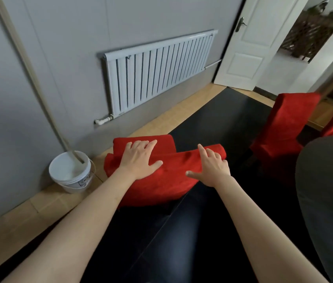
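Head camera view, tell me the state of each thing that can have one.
Red cover, draped and rumpled, under both hands.
Left hand, flat on it, fingers spread.
Right hand, resting on it, fingers partly bent.
Door, open.
Bucket, upright, a stick leaning in it.

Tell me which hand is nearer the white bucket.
Left. The left hand rests flat on the red fabric, right of the white bucket; the right hand touches the fabric farther right.
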Motion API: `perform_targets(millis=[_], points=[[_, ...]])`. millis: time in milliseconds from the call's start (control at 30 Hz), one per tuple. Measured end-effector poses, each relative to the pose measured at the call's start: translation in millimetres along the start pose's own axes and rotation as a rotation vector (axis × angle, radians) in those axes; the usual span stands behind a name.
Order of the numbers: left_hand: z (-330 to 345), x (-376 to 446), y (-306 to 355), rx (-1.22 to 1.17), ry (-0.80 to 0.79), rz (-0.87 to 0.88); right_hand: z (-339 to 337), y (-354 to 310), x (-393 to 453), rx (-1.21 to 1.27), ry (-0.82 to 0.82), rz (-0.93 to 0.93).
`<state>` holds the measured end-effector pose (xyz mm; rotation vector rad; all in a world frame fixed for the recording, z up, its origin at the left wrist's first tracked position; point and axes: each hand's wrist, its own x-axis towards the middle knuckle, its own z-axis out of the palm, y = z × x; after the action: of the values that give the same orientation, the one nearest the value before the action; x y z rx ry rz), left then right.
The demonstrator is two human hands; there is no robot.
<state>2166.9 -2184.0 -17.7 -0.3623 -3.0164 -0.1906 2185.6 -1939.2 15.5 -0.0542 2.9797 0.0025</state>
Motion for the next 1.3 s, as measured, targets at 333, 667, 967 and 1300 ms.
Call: perform_targets(millis=[333,667,967,1300], points=[[20,33,-5,-0.020,-0.161,-0.028,8,17,86,-0.042,-0.160,-0.087],[24,26,-7,-0.004,-0.109,0.005,17,14,85,-0.087,-0.169,-0.064],[24,8,-24,0.016,-0.159,0.089,25,-6,33,-0.044,-0.161,0.086],[18,-13,-61,0.018,-0.170,0.254,39,-67,-53,0.053,-0.094,0.334]])
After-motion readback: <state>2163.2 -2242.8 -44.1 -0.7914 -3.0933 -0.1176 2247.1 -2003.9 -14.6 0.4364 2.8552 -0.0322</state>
